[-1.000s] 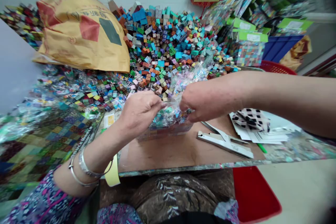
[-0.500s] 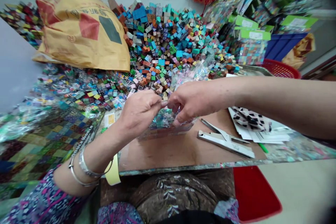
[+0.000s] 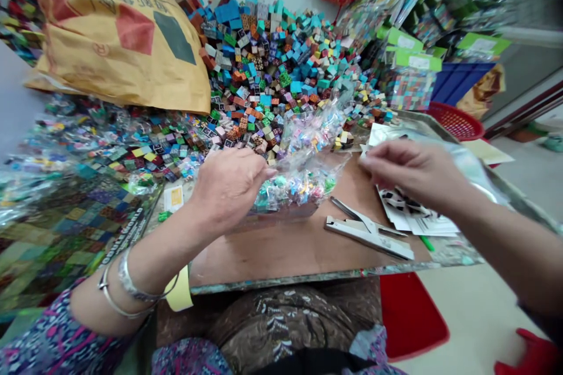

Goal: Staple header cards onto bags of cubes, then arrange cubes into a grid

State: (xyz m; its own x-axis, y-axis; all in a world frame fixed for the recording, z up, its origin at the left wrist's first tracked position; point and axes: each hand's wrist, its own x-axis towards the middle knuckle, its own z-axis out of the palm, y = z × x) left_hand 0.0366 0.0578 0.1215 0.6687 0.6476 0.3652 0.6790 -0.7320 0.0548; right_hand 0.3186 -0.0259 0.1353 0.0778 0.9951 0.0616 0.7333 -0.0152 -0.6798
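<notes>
Head view looked down on a worktable heaped with small coloured cubes. The left hand pinched the mouth of a clear plastic bag of cubes, fingers closed on its edge; the bag lay on the brown board, just before the pile. The right hand hovered apart from the bag, above a stack of paper cards, fingertips drawn together; whether they held anything I could not tell. A stapler lay between bag and cards. To my mind the job wanted the left pinch kept tight and the bag's neck gathered flat, so no cubes spilled, and one card only lifted from the stack.
</notes>
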